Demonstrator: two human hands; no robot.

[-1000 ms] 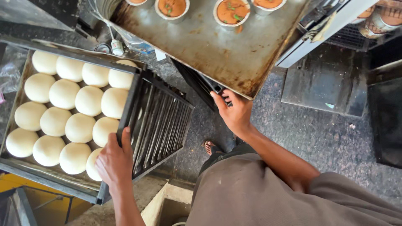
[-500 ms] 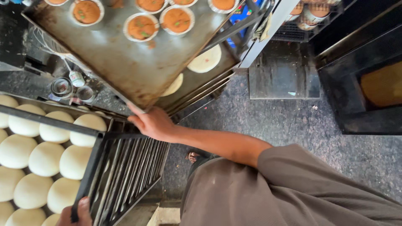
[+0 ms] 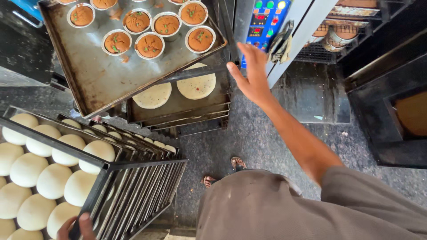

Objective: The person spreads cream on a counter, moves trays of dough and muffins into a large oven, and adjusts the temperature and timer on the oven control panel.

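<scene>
Right hand [image 3: 252, 75] is spread open in the upper middle, just beside the dark metal tray of brown cupcakes [image 3: 106, 84]. Lower left, left hand [image 3: 76, 226] grips the black rack frame [image 3: 95, 195] holding pale dough balls [image 3: 52, 180]

The right hand [image 3: 253, 75] is reaching forward on an extended bare arm, fingers spread and loosely open, gripping nothing. The left hand [image 3: 75, 226] is showing only partly at the lower edge, fingers curling closed, thumb uppermost.
</scene>
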